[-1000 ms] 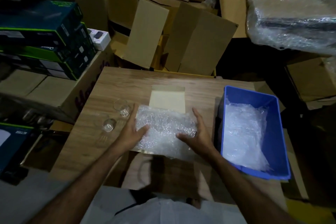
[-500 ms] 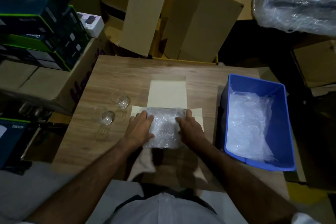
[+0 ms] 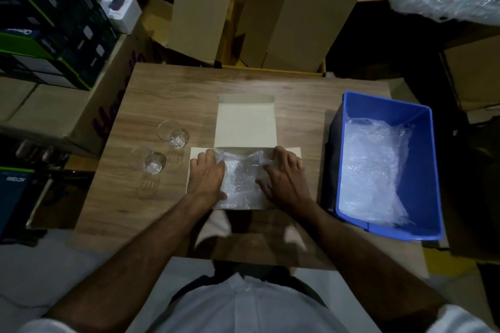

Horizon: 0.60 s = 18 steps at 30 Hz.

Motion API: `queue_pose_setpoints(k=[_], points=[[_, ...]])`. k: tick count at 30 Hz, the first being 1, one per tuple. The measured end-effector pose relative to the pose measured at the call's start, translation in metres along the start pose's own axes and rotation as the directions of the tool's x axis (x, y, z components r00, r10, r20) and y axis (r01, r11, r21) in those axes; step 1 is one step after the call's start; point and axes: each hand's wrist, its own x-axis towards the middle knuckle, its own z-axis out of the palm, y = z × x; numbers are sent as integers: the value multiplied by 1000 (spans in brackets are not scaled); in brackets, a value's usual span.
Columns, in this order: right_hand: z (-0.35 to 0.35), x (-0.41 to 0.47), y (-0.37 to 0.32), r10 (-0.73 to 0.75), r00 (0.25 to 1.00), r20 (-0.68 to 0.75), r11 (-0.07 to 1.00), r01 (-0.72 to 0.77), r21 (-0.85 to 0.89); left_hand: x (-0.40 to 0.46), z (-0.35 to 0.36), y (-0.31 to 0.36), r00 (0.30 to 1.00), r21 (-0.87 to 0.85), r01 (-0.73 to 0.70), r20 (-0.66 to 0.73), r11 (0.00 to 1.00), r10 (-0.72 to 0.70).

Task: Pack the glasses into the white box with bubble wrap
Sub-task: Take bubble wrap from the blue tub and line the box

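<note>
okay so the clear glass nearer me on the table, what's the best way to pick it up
Probably round the side wall of the nearer clear drinking glass, coming from above and its right with the left hand: it stands upright, mouth up, apart from the farther clear glass.

Both hands reach forward side by side, palms down, left hand point(image 3: 206, 177) and right hand point(image 3: 286, 179) with fingers loosely curled.
</note>
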Motion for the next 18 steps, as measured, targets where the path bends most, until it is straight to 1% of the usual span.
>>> queue_pose_setpoints(k=[1,4,7,9,10,12,13,14,16,18], points=[[-1,-1,1,10,1000,0,1000,-10,-22,0,-1,0,1000,8,5,14,1000,-5],[-4,1,-1,62,995,82,992,-52,-119,-1,-4,0,1000,37,9,28,999,-10],[-5,3,-3,85,987,135,990,-68,-123,0,-8,1,999,42,4,31,999,-5],[-7,1,-4,87,989,117,989,-71,-129,-1,-12,1,1000,29,4,15,1000,-4],[-11,-2,-6,82,993,86,989,-71,-128,-3,-15,1,1000,11,8,-18,1000,-8],[-18,-9,-10,41,999,-28,993,-44,-111,-9,-21,3,993,-78,2,-117,997,-11],[-20,-13,-13,-4,997,-83,995,-4,-95,-12,-22,4,987,-135,-21,-158,991,0],[-20,-17,-17,-62,992,-110,996,54,-78,-16,-21,7,985,-192,-61,-172,979,28],[-16,-21,-27,-176,981,-77,984,174,-34,-19,-15,13,979,-291,-165,-165,942,121],[-11,-19,-38,-216,975,51,975,213,63,-16,-8,17,977,-372,-210,-124,904,176]])
